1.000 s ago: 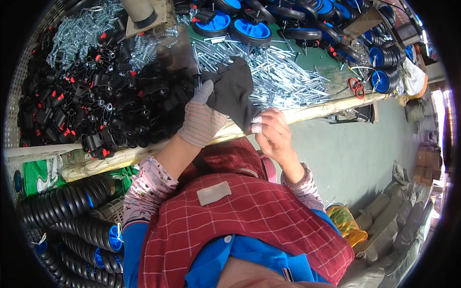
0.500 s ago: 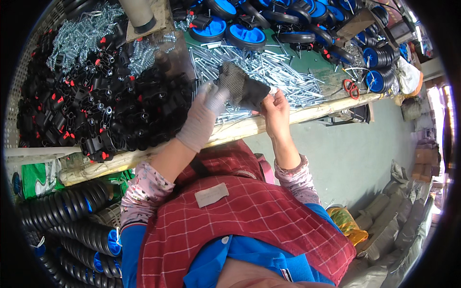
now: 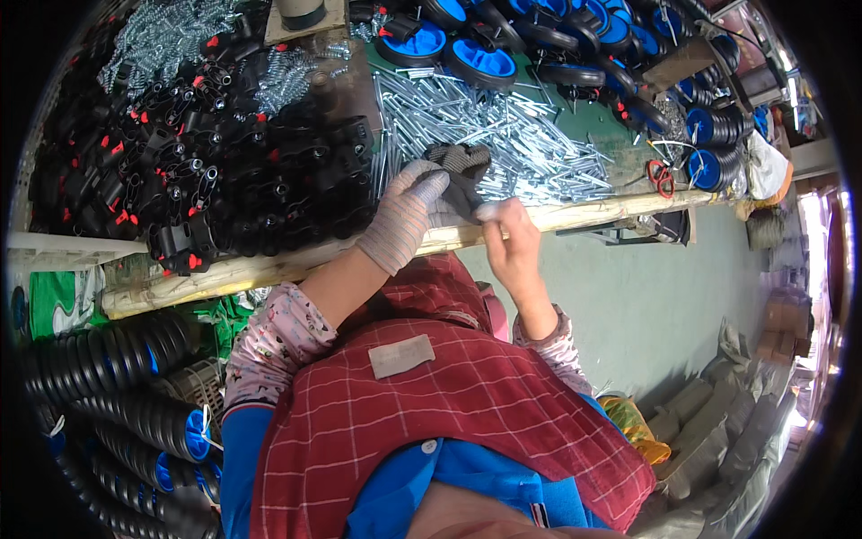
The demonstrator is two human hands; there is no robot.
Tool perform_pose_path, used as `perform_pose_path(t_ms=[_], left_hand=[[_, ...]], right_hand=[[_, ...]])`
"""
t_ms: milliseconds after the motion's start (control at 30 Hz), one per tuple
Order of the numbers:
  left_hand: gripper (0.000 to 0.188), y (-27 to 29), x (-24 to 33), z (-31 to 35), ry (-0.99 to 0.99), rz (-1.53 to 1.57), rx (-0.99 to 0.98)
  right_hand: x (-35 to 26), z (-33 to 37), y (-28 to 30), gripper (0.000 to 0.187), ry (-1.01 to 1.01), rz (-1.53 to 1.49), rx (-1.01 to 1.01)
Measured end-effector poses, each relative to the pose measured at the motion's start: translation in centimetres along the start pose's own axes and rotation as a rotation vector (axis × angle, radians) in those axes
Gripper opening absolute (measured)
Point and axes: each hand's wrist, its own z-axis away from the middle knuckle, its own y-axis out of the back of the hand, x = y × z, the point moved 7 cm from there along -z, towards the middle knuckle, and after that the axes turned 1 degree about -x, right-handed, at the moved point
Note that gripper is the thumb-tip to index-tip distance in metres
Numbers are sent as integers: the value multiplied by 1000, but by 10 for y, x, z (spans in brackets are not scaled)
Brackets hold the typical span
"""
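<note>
My left hand (image 3: 402, 216) wears a pale, striped knit glove and is closed on a crumpled dark grey-and-black work glove (image 3: 464, 169). My bare right hand (image 3: 514, 241) pinches the lower right edge of that glove, with something white at its fingertips. Both hands are above the bench's front edge. Just beyond them lies a heap of long silver bolts (image 3: 503, 135), partly hidden by the dark glove.
Black plastic brackets with red tabs (image 3: 260, 193) and silver springs (image 3: 162, 45) cover the bench's left side. Blue-hubbed wheels (image 3: 485, 63) pile up behind the bolts. Red scissors (image 3: 660, 178) lie to the right. Stacked wheels (image 3: 117, 359) stand lower left; sacks (image 3: 718, 431) lie lower right.
The dark glove went from spread out to crumpled and lower. My left hand shifted right along it, while my right hand came down slightly. The whole view also shifted a little.
</note>
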Motion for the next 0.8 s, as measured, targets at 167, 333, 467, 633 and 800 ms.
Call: perform_pose_path(t_ms=[167, 333, 467, 633, 800], left_hand=[[15, -36, 32, 23, -706, -892, -170], [17, -58, 20, 60, -1141, -1566, -135], [19, -76, 7, 83, -1365, -1600, -312], [21, -74, 19, 86, -1349, -1563, -218], [22, -60, 36, 96, -1362, -1325, -205]], right_hand=[[-20, 1, -10, 27, 75, 422, -167], [-7, 15, -43, 18, -886, -1360, -247], [9, -1, -28, 34, -659, -1362, 352], [-4, -30, -44, 38, -626, -1520, 134], [-45, -78, -27, 27, -63, -670, 20]])
